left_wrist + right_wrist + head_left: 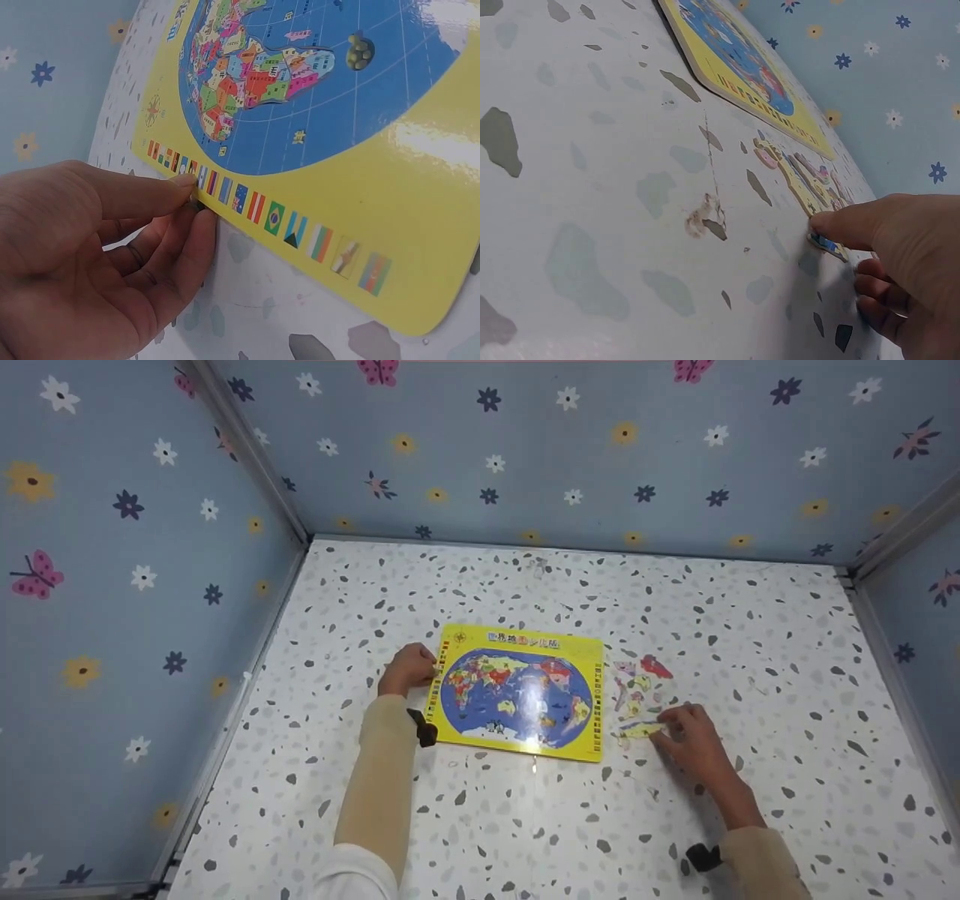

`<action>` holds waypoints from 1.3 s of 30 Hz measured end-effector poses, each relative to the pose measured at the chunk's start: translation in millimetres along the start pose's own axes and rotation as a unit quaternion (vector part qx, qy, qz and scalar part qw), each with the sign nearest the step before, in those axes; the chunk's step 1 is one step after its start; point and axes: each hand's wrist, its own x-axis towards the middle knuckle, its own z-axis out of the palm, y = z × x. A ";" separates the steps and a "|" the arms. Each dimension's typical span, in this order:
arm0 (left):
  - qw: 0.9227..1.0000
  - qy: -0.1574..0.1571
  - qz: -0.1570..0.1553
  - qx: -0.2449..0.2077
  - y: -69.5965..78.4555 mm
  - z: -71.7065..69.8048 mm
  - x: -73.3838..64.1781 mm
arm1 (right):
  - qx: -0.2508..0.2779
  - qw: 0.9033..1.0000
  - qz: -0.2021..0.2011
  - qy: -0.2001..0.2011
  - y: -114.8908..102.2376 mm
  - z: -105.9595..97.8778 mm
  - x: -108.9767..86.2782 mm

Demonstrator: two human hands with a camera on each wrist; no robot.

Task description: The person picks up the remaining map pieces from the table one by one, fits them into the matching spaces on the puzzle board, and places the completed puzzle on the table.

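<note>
A yellow world-map puzzle board lies flat on the speckled tabletop, its blue oval filled with coloured land shapes. My left hand pinches the board's left edge; in the left wrist view its thumb lies over the row of flags, with the curled fingers at the underside. Right of the board, my right hand pinches the right end of a long yellow puzzle piece. The right wrist view shows the thumb on that piece, though the fingertips behind it are hidden. Farther back lies a red puzzle piece.
Several small loose pieces lie between the board and my right hand. The white speckled table is walled by blue flowered panels at the back and sides. Glare covers part of the map.
</note>
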 end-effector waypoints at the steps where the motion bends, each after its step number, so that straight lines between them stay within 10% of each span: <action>1: 1.000 0.000 0.000 0.000 -0.3 0.0 0.3 | 0.000 1.000 -0.002 0.001 0.2 0.1 0.3; 39: 1.000 -0.002 0.007 -0.013 -4.5 -0.1 6.9 | 0.031 0.998 0.046 -0.034 1.2 -4.9 0.5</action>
